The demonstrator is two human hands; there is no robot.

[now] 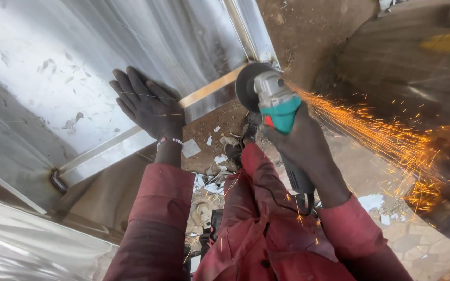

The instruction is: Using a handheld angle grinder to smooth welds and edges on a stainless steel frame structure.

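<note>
Left hand (149, 106): left of centre frame, fingers spread wide and palm pressed flat on the metal sheet (53, 67); it grips nothing.
Right hand (303, 148): right of centre, wrapped tightly around the body of the angle grinder (277, 106).
Angle grinder: upper centre; grey head, teal housing, black rear handle. Its dark disc (247, 86) meets the corner of the frame bar (209, 92) near the sheet's edge.
Sparks (391, 140): orange streaks fanning toward the right of the frame.
Metal sheet: fills the upper left, shiny and scuffed.
Clothing: red sleeves (162, 208) in the lower frame.
Ground (386, 208): dirt with pale scraps, lower centre and right.
</note>
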